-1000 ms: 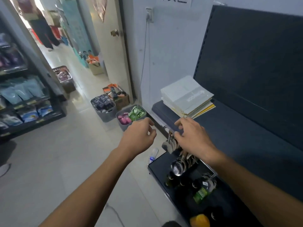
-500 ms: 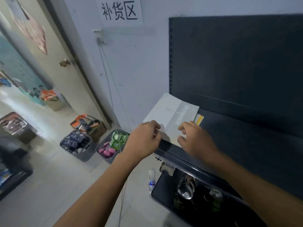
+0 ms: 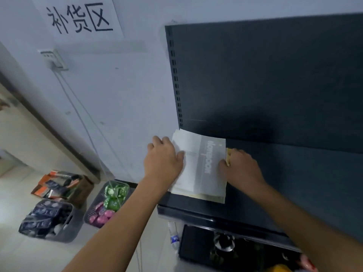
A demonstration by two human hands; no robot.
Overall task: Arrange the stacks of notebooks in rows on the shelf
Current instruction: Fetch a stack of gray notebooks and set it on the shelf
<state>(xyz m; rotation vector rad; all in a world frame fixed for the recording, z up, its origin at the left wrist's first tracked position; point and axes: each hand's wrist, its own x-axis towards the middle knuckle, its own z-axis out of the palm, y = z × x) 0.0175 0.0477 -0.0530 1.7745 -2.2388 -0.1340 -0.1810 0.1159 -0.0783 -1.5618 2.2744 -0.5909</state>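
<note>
A stack of notebooks [image 3: 200,165] with a pale grey top cover lies flat at the left end of the dark shelf [image 3: 294,183]. A yellow notebook edge shows at the stack's right side. My left hand [image 3: 164,160] grips the stack's left edge, thumb on the cover. My right hand [image 3: 240,169] presses against the stack's right edge, fingers curled around it. The stack's front edge sits close to the shelf's front lip.
The dark shelf back panel [image 3: 265,79] rises behind the stack. A lower shelf [image 3: 225,250] holds metal ladles and small goods. On the floor at left stand baskets of packets [image 3: 110,203], a dark basket [image 3: 47,218] and a water bottle [image 3: 173,235]. A white wall bears a paper sign [image 3: 78,16].
Both hands moved from in front of the shelf onto the notebook stack, one on each side. The stack now lies squarer to the shelf. My view rose and turned right.
</note>
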